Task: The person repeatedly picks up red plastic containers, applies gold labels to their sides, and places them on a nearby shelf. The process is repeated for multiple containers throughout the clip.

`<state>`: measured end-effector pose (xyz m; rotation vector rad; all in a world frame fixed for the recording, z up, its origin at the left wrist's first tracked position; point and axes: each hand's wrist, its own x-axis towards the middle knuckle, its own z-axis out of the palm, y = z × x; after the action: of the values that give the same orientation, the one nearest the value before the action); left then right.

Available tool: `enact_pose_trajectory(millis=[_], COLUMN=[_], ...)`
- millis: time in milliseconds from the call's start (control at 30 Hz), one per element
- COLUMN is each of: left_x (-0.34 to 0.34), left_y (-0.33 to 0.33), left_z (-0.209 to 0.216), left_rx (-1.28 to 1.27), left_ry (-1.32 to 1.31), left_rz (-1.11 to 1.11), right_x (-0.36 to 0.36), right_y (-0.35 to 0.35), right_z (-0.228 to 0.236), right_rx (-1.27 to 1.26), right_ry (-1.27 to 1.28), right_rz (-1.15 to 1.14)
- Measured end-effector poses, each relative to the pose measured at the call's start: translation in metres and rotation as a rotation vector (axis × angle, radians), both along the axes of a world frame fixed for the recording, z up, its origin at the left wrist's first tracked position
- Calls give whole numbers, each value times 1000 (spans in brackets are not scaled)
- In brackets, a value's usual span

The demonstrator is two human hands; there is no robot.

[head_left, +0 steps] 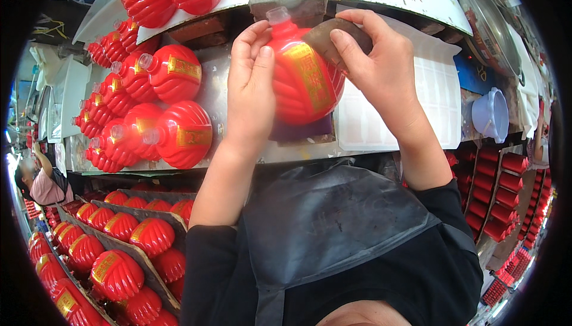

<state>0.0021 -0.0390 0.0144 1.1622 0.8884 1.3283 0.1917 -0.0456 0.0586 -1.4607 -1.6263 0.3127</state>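
Note:
A red, ribbed glass bottle (289, 88) with a clear neck and a gold label on its front stands tilted before me at the worktable. My left hand (250, 82) is curled against its left side, thumb and fingers by the shoulder and neck. Pinched between the thumb and fingers of my right hand (381, 58) is a dark brown, flat scraper-like piece (333, 39). Its edge meets the bottle's upper right side, beside the label. Under the bottle lies a dark purple pad (304, 129), and a grey block (289, 3) sits behind the neck.
Several labelled red bottles (179, 132) lie in rows on the table at left. White translucent sheets (381, 120) cover the right side, near a pale blue bucket (490, 115). Racks of red bottles (119, 225) stand below at left, red items (506, 192) at right. Another person (47, 183) is far left.

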Motion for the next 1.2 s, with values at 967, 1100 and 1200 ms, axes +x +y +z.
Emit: enact_pose_trajectory(millis=[967, 1100, 1200], left_x=[-1, -2, -3], left_y=[8, 8, 8], left_z=[1, 0, 1], left_rx=[-111, -106, -103], left_ry=[-99, -89, -87], left_rz=[-5, -24, -14], right_x=[9, -1, -1], right_y=[14, 29, 41], right_z=[-18, -16, -3], right_rx=[20, 172, 97], right_ry=[209, -13, -107], right_rz=[343, 242, 228])
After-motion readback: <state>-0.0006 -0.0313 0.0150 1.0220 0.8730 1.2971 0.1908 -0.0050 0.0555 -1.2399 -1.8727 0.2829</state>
